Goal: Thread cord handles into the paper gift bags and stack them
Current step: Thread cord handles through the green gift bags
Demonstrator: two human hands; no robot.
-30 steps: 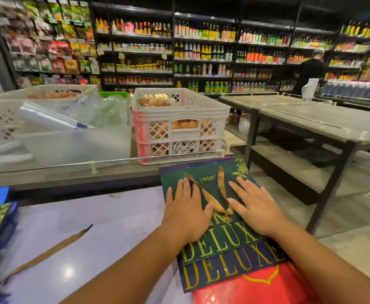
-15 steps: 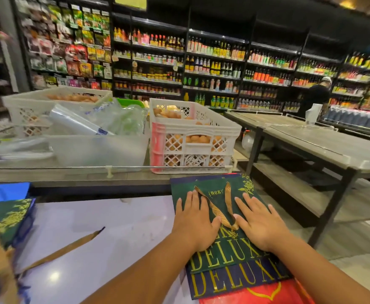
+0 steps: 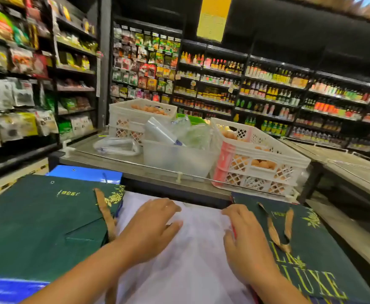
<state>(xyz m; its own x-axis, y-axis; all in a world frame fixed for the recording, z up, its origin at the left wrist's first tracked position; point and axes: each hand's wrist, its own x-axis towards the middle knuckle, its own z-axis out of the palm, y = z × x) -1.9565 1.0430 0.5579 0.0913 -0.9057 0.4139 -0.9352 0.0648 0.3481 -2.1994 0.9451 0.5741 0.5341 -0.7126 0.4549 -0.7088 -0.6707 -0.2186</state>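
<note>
Both hands hovered over the white worktop [image 3: 192, 260], holding nothing: the left hand [image 3: 151, 227] with fingers loosely spread, the right hand [image 3: 245, 244] relaxed beside the finished green bag [image 3: 324, 260] with its cord handle [image 3: 278, 233]. The next step was probably taking the unthreaded green bag [image 3: 37, 227] at left; slide it flat, holes facing forward. Beyond, the egg crates [image 3: 258, 154] left no room.
</note>
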